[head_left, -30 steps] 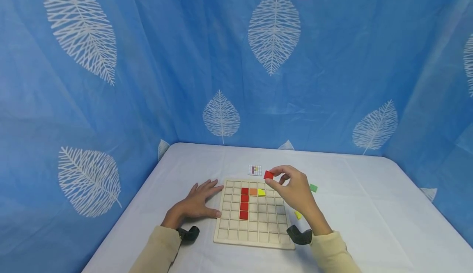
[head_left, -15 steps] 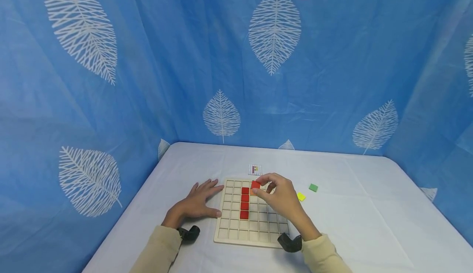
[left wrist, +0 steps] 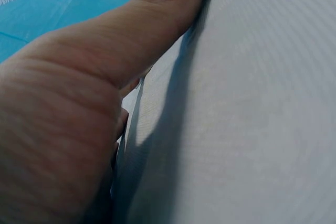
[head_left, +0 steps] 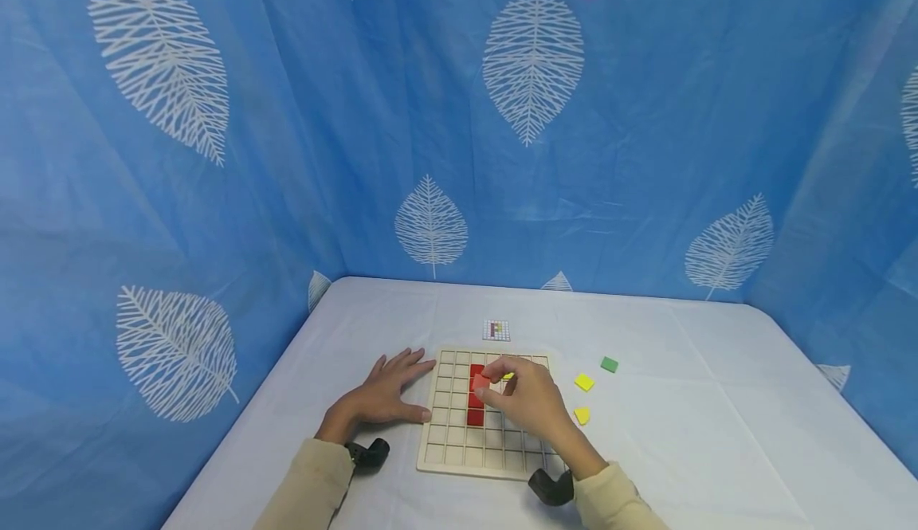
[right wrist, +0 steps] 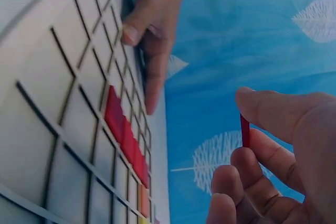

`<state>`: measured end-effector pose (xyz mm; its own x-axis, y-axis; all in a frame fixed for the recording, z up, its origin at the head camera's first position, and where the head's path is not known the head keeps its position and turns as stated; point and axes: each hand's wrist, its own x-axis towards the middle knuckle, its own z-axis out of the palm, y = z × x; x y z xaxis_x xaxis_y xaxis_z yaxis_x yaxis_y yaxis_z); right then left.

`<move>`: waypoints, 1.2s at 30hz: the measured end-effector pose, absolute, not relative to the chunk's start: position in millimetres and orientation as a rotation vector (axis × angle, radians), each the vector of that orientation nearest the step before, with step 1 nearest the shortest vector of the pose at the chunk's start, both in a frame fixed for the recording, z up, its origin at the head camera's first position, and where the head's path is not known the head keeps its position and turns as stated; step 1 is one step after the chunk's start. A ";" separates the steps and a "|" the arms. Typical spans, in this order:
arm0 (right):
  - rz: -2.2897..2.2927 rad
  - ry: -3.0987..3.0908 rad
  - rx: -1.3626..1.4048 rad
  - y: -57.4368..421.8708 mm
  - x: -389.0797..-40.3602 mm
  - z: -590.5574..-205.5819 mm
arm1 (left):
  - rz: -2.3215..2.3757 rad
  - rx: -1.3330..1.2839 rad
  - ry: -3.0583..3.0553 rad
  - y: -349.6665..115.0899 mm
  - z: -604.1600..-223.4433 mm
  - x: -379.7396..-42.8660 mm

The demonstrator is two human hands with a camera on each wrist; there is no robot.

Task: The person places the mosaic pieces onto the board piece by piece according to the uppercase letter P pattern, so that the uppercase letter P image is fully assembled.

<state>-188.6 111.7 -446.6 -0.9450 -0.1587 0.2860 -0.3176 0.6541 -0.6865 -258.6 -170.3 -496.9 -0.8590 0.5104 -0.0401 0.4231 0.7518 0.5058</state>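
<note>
In the head view my right hand [head_left: 531, 402] pinches a square red tile [head_left: 481, 382] between thumb and fingertips. The tile is above the wooden grid board [head_left: 452, 457]; the right wrist view shows it edge-on, apart from the board. A column of red tiles [head_left: 476, 417] lies in the board's cells, partly covered by the held tile. An orange tile [right wrist: 144, 200] sits beyond the column in the right wrist view. A yellow tile [head_left: 508, 375] shows behind my right fingers. My left hand [head_left: 383, 394] rests on the table with fingers spread, its thumb touching the board's left edge.
A small printed card [head_left: 496, 331] with a coloured grid pattern lies behind the board. To the right are a loose green tile [head_left: 609, 364], a yellow tile [head_left: 584, 382] and another yellow tile [head_left: 582, 415]. A blue leaf-patterned curtain [head_left: 617, 195] surrounds the white table [head_left: 688, 418].
My right hand has carried the red tile leftward and nearer, from the board's back right to over the red column. Two yellow tiles on the right are now uncovered. The left hand stays still.
</note>
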 end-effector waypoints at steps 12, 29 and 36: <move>1.092 -2.800 0.556 109.7 -185.1 -460.3 | 0.742 0.724 2.761 -166.7 -497.5 -257.9; 1.017 -3.000 0.659 111.6 -183.0 -461.9 | 0.742 0.700 2.754 -165.4 -495.4 -256.7; 0.991 -2.994 0.713 109.8 -183.1 -462.7 | 0.727 0.703 2.760 -166.8 -494.0 -257.7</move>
